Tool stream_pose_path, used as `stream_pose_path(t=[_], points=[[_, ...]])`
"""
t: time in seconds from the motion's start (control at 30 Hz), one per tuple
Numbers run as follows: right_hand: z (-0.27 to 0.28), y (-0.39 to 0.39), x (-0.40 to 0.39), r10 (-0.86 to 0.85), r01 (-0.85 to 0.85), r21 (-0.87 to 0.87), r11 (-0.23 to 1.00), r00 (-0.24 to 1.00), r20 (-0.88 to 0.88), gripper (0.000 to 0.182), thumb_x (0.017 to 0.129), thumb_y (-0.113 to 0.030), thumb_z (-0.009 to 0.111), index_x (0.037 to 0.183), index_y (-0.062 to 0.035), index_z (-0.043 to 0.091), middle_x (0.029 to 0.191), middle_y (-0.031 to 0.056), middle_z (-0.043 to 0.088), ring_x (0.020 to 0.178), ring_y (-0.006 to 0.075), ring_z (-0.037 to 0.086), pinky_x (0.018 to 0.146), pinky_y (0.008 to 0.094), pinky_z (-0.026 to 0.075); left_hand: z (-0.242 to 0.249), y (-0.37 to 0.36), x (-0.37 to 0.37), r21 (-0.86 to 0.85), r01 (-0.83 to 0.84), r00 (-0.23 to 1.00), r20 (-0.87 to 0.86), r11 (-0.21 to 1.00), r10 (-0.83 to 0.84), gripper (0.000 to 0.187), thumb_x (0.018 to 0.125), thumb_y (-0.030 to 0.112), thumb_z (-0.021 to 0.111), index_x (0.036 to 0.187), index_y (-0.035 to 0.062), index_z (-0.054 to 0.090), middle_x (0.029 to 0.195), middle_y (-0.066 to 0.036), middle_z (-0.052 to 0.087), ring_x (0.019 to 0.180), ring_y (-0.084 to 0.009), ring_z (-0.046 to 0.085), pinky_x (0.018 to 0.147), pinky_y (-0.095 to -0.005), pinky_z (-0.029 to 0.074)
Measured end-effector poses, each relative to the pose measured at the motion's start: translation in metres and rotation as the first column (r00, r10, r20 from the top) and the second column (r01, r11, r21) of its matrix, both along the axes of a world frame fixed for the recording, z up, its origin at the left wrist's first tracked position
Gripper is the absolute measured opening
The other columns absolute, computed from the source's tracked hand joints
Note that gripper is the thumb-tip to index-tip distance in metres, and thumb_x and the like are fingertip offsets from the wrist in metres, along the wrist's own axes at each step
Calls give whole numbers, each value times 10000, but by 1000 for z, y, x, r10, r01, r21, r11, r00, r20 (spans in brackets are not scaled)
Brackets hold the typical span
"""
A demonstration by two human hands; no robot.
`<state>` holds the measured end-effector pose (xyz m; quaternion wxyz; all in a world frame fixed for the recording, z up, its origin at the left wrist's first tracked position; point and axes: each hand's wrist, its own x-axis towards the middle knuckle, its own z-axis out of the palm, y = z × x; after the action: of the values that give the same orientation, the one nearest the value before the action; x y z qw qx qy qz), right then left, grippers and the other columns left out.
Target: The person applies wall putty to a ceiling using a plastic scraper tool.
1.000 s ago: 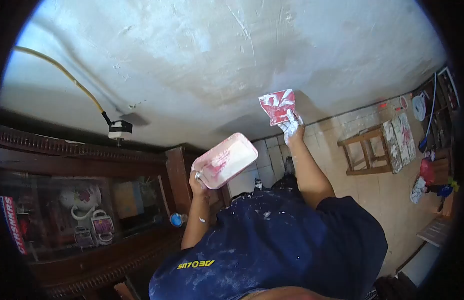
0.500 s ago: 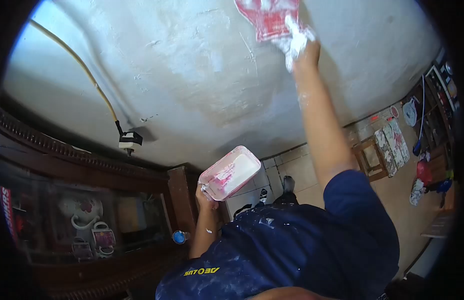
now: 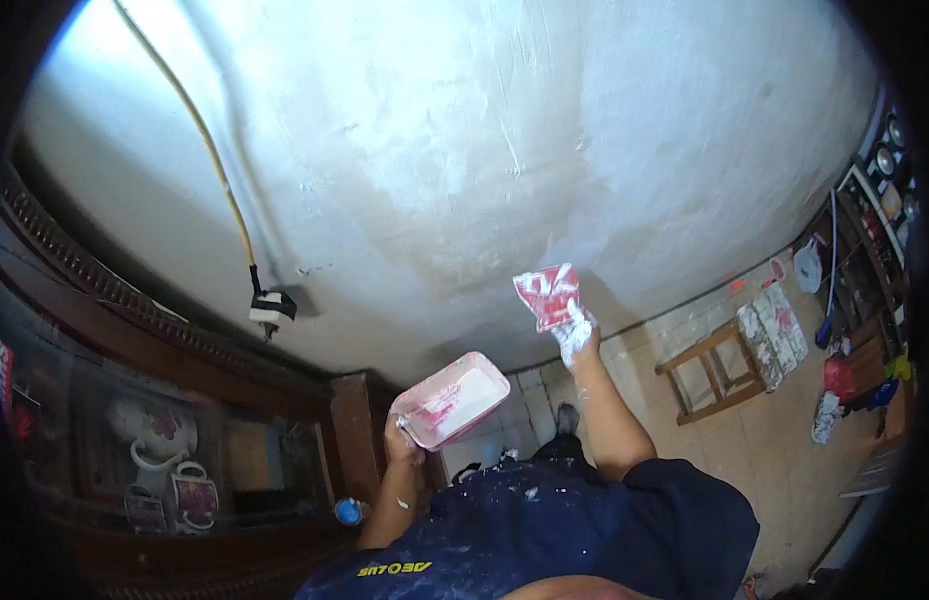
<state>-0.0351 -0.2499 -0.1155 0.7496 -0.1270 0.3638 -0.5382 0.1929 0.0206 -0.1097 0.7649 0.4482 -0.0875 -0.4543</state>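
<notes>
My left hand [image 3: 403, 440] is closed on the near left end of a pinkish rectangular tub [image 3: 496, 366]. White putty [image 3: 473, 392] lies inside it, mostly toward the far right end. To the right of the tub, my right hand [image 3: 579, 338], coated in white, grips a red putty spreader [image 3: 550, 297]. White smears streak the spreader's blade, which points up and left in front of the wall's lower part. The grey-white wall [image 3: 435, 170] carries uneven, damp-looking patches and a few raised ridges.
On the left stands a dark wooden glass cabinet [image 3: 75, 400] with cups inside. A yellow cable [image 3: 200, 130] hangs down to a socket [image 3: 273, 306]. A wooden stool [image 3: 710, 372] lies on the tiled floor at right, near a shelf [image 3: 870, 230] with assorted items.
My right hand has come down from high on the wall with the spreader, to just right of the tub. The camera view has tilted upward; my left hand still holds the tub.
</notes>
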Motion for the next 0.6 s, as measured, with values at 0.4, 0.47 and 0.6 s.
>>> stream_pose_path(t=[0.4, 0.47, 0.6], points=[[489, -79, 33, -77, 133, -853, 504, 991, 109, 236, 912, -218, 544, 1088, -61, 567, 945, 49, 617, 820, 164, 599, 668, 330, 506, 16, -24, 2, -183, 31, 994, -96, 983, -49, 424, 864, 261, 398, 1175, 1, 523, 1143, -167, 580, 1065, -314, 566, 944, -433, 451], [481, -90, 39, -78, 130, -819, 558, 992, 104, 251, 916, -229, 539, 1107, -67, 560, 969, 54, 613, 831, 168, 596, 667, 320, 503, 25, -21, -2, -206, 47, 995, -73, 977, -64, 426, 863, 267, 402, 1178, 5, 523, 1143, -167, 579, 1060, -312, 568, 940, -429, 453], [356, -70, 54, -148, 172, -572, 802, 985, 89, 304, 874, -94, 593, 1130, 58, 530, 1000, 139, 623, 845, 264, 645, 750, 399, 564, 25, -17, -4, -131, -56, 996, -71, 990, 47, 401, 865, 268, 398, 1102, -18, 551, 1065, -170, 603, 992, -305, 596, 892, -422, 479]])
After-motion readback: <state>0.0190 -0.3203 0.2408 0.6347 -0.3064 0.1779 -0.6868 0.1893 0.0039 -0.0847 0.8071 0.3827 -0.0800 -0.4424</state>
